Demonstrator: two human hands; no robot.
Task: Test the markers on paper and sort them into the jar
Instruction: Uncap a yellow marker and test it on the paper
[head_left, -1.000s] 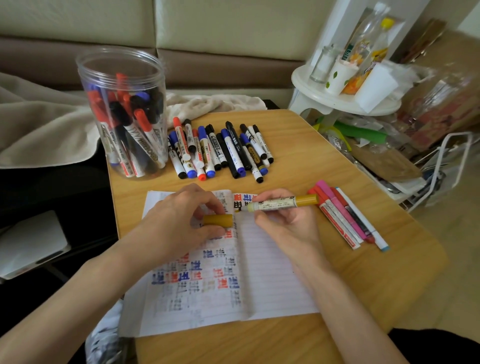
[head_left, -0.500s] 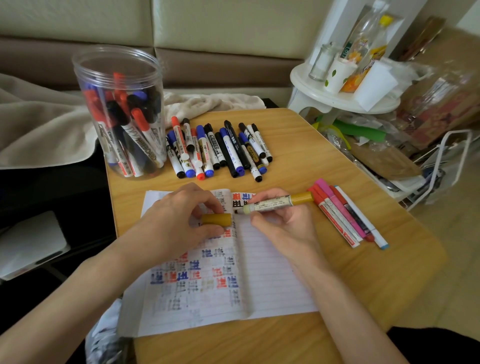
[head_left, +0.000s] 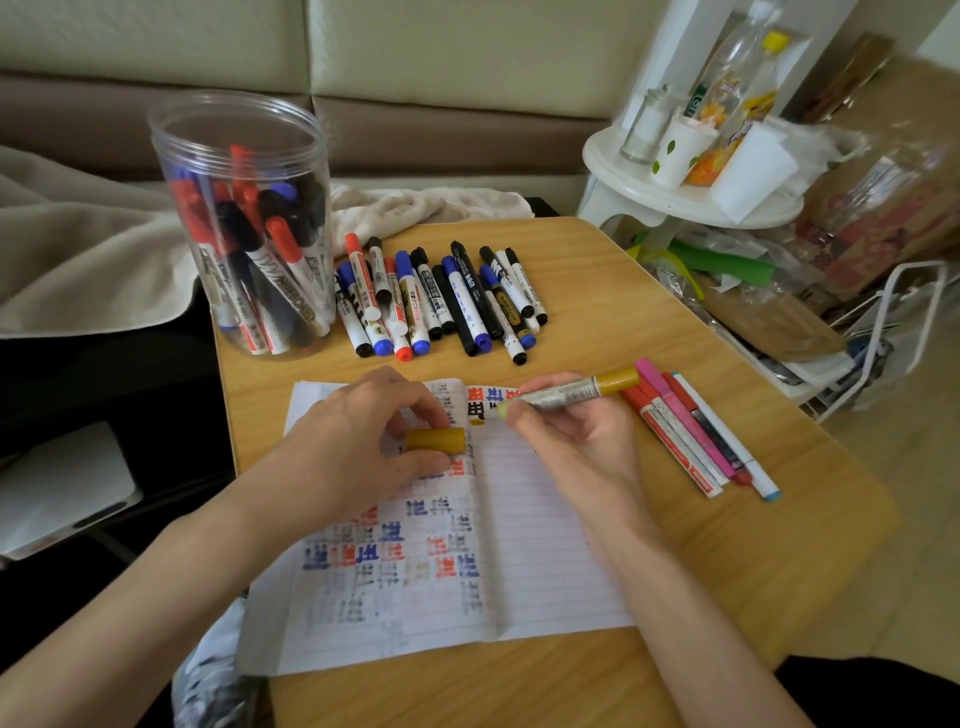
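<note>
An open lined notebook (head_left: 545, 545) lies on the wooden table (head_left: 779, 530), its left page full of red, blue and black test marks. My right hand (head_left: 576, 441) grips a gold-ended marker (head_left: 571, 392) with its tip down on the top of the right page, beside a small gold mark. My left hand (head_left: 358, 441) pinches the marker's gold cap (head_left: 435, 439) over the left page. A clear plastic jar (head_left: 244, 223) at the back left holds several red, blue and black markers. Several loose markers (head_left: 441, 299) lie in a row behind the notebook.
A few pink, red and white pens (head_left: 696, 436) lie right of the notebook. A beige blanket (head_left: 78, 249) and a sofa sit behind the table. A white round stand (head_left: 691, 202) with bottles and cups, plus bags and boxes, crowds the right side.
My right hand has tilted the gold marker and brought its tip down and left onto the page, leaving a small gold mark. My left hand has stayed in place with the cap.
</note>
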